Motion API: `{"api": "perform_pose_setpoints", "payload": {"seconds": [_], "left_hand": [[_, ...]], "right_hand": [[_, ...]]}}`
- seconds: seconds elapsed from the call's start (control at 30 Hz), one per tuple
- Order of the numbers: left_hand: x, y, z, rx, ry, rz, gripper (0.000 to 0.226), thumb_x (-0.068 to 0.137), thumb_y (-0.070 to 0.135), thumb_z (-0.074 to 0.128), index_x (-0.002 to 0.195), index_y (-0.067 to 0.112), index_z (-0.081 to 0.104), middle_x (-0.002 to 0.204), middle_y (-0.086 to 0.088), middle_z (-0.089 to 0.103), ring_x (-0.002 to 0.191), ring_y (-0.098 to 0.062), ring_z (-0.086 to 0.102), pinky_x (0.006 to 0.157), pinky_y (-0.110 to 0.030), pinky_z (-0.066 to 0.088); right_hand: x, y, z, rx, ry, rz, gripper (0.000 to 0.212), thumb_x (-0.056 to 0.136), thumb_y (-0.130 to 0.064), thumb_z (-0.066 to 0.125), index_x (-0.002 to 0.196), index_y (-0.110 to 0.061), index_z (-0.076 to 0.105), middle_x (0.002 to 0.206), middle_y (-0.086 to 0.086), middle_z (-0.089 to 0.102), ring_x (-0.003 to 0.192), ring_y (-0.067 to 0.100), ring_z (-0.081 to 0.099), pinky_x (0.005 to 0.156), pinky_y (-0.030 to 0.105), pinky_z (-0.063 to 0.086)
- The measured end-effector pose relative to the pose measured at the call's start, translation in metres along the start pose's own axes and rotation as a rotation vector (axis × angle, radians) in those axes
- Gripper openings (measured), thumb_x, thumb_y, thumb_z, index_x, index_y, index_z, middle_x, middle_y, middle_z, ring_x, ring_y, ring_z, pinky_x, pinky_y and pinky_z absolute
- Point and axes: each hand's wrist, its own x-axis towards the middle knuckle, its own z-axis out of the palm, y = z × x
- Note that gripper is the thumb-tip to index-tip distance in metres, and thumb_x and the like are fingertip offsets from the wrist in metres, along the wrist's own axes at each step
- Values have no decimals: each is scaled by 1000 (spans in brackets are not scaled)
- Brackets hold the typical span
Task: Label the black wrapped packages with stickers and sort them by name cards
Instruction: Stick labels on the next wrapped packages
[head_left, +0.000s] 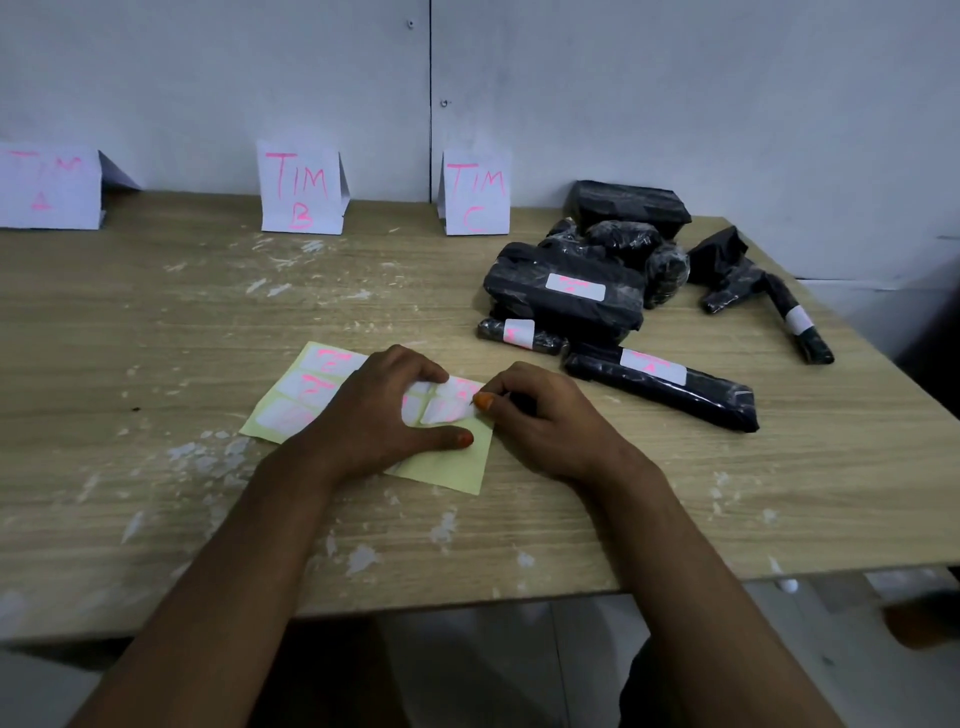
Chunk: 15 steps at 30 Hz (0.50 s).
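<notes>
So both hands are down on the sticker sheet (447, 470), a pale yellow-green backing paper lying flat near the front middle of the wooden table (156, 322). The left hand (374, 415) is spread over the sheet with fingers mostly straight, thumb stretched out along the lower part of the paper and pressing it down, fingertips up by the row of white stickers. The right hand (540, 415) has its fingers curled in, thumb and forefinger pinching the edge of one white sticker (449, 408) that's lifted partway off the backing, pink writing on it but too smeary to read. More white stickers with pink marks sit on the left part of the sheet. The black wrapped packages (623, 265) are heaped at the right back of the table, well apart from the sheet; a few carry white labels, including a long flat one (660, 387) lying nearest the right hand, a thin one (519, 335) just behind it and a big block (563, 293) on top. Along the wall stand three folded paper name cards in pink marker: one at far left (49, 187), cut off by the frame, then TIM B (300, 189) and TIM C (475, 192). Table's got white flaky scuffs all over it
</notes>
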Motion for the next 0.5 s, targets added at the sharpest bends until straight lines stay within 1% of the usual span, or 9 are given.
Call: {"api": "perform_pose_setpoints", "payload": {"seconds": [0.07,0.1,0.17,0.2,0.3,0.4,0.47,0.5], "left_hand": [[0,1,0,6,-2,1,85,50,90,58,115,36,58,112,21,50,107,-1,46,87,-21,37],[0,1,0,9,-1,2,83,51,87,60,115,35,58,113,20,51,107,-1,46,87,-21,37],[0,2,0,14,4,7,81,52,83,61,116,34,58,114,19,51,107,-1,46,87,-22,37],[-1,2,0,18,5,9,81,52,83,61,116,34,58,114,19,51,107,-1,46,87,-22,37],[0,2,-1,22,1,7,84,51,82,63,118,33,58,115,18,51,107,-2,45,87,-22,37],[0,3,-2,18,-14,-9,87,50,79,74,121,32,57,117,18,50,109,-1,44,87,-21,35],[1,3,-2,17,-19,-13,86,50,76,76,122,31,57,118,17,50,110,-2,44,88,-22,35],[1,3,-2,19,-17,-7,88,49,78,75,122,31,57,117,17,50,110,-3,44,88,-23,35]], "right_hand": [[-1,0,-2,40,-13,24,23,90,-39,60,90,-20,73,87,-5,63,79,11,61,71,30,49],[-2,0,-3,60,-22,39,20,89,-40,64,90,-23,74,88,-7,64,80,10,62,71,28,49],[-2,2,-6,63,-44,55,11,86,-33,73,91,-23,74,91,-10,64,80,8,61,70,22,48],[-2,3,-6,37,-48,51,11,84,-28,75,93,-21,74,91,-10,63,79,7,60,69,18,47],[0,4,-4,-38,-23,22,8,84,-19,76,91,-17,73,87,-9,61,74,5,57,66,13,42],[1,2,-3,-43,13,20,7,86,-20,74,92,-16,73,85,-5,67,74,5,60,66,16,44],[1,1,-2,-37,33,-7,6,88,-19,72,93,-15,73,82,-8,68,74,4,61,65,14,45],[1,0,-1,-32,44,-19,4,88,-18,71,91,-15,72,79,-12,67,71,2,61,64,12,43]]}}
